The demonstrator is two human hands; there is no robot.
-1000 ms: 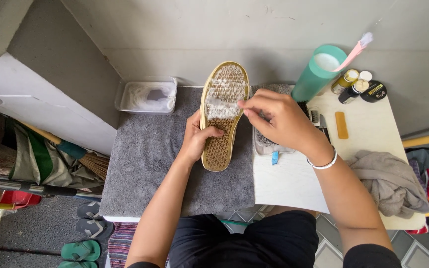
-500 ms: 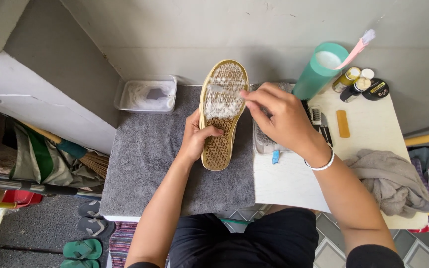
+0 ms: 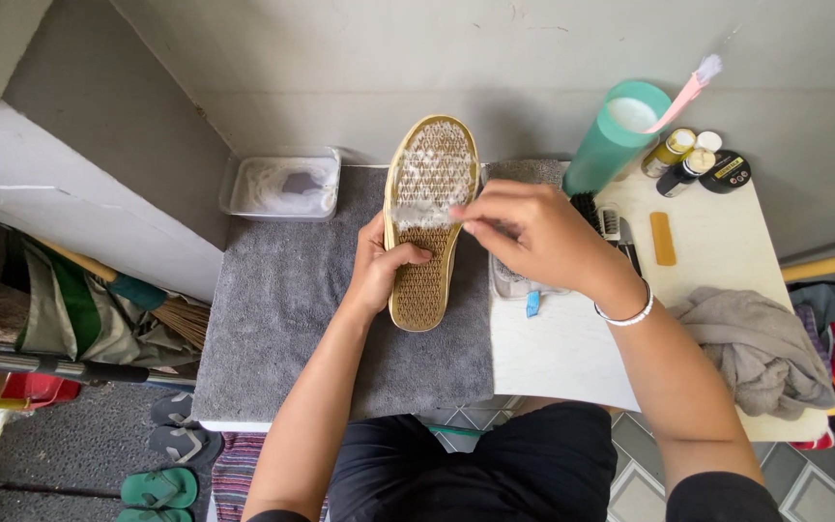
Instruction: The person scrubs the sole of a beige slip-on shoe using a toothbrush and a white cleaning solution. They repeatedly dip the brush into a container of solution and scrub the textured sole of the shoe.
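Two hands engaged: left hand [image 3: 379, 271] clamps the upturned shoe [image 3: 428, 220] over the grey towel [image 3: 282, 319], right hand [image 3: 533, 237] pinches a brush [image 3: 422, 215] on its soapy sole; likely hazard, wet shoe slipping.

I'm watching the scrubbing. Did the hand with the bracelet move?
Yes. The right hand slid left over the shoe sole, away from the teal cup, compared with a second ago.

1. The right hand [image 3: 533, 232] covers most of the tool it presses on the shoe sole [image 3: 427, 227]; only a blurred pale end shows.
2. The left hand [image 3: 384, 271] hides the sole's left edge.
3. A second shoe [image 3: 514, 280] lies mostly behind the right hand.
4. The bottle labels [image 3: 688, 159] are too small to read.
5. The green sandals [image 3: 157, 488] are cut off by the bottom edge.
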